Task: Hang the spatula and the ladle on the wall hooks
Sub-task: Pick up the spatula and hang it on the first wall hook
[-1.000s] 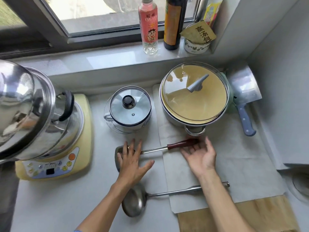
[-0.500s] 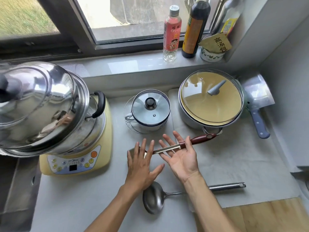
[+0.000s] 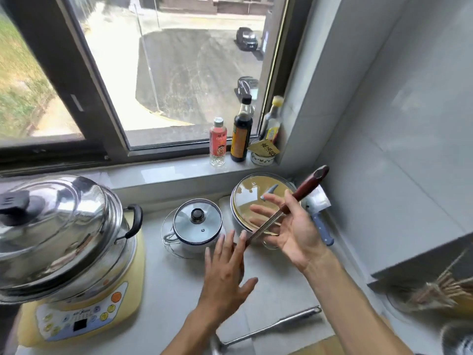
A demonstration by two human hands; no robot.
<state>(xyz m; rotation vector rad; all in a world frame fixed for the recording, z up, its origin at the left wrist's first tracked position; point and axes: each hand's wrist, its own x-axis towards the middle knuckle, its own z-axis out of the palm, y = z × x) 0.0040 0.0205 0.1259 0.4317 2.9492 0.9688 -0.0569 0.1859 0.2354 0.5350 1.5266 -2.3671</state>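
The spatula (image 3: 310, 185) has a dark red handle with a hanging hole and a thin metal shaft. It is lifted off the counter and tilts up to the right, over the large pot. My right hand (image 3: 294, 234) holds its shaft, palm up, with the thumb pressed on it. My left hand (image 3: 225, 275) is spread open at the spatula's lower end and hides the blade. The steel ladle (image 3: 281, 322) lies on the counter below my arms, its bowl mostly cut off by the bottom edge. No wall hooks are in view.
A large pot with a glass lid (image 3: 253, 201) and a small lidded pot (image 3: 197, 224) stand behind my hands. A cleaver (image 3: 320, 224) leans by the right wall. A steel pot sits on a yellow cooker (image 3: 76, 311) at left. Bottles (image 3: 242, 131) line the sill.
My right hand has lifted the spatula off the counter, handle swinging up to the right. My view has tilted upward, showing more window. The ladle has not moved.
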